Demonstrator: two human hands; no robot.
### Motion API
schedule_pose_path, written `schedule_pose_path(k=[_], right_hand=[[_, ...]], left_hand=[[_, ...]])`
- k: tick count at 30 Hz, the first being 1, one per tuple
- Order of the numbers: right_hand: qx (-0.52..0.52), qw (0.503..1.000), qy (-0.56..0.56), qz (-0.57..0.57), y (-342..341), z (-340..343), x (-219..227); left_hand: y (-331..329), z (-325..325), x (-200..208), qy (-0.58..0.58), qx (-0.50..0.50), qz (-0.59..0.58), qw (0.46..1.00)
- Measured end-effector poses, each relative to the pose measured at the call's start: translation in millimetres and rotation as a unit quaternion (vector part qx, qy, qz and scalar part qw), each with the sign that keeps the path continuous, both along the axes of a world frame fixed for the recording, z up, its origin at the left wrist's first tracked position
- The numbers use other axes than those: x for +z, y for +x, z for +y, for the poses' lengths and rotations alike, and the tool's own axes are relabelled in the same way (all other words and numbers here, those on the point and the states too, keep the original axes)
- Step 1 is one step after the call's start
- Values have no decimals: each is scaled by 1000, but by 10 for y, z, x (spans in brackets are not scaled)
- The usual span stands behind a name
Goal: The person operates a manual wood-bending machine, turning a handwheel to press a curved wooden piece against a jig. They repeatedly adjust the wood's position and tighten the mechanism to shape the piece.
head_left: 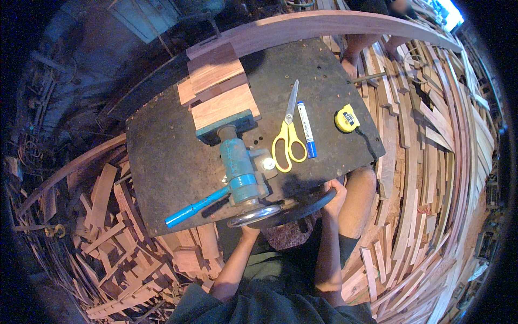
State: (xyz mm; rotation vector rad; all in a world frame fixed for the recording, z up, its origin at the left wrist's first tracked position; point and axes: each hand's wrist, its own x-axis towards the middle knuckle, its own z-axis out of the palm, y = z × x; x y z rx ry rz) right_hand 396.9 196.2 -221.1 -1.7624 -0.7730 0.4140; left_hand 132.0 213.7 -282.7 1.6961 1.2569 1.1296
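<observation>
Dark tabletop (167, 162) among wood scraps (413, 216); right hand (336, 197) grips black rim (302, 209) (left hand (249, 233), fingers hidden)

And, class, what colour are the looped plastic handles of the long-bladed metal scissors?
Yellow; the handles show best in the head view.

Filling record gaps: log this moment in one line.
left hand: at metal wheel, mostly hidden; right hand: holding black rim; blue vise: against wood
</observation>
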Motion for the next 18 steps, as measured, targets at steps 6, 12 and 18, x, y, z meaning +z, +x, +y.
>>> schedule_pose_path(k=[6,12,18], right_hand=[[3,1000,26,10,-30,-2,-17],[-11,927,89,364,-17,-5,17],[286,935,-146,-149,374,-440,1167]], left_hand=[[-30,-28,-99,-43,4,-61,997],[126,9,142,-65,67,-98,991],[106,41,-258,-13,146,-115,983]])
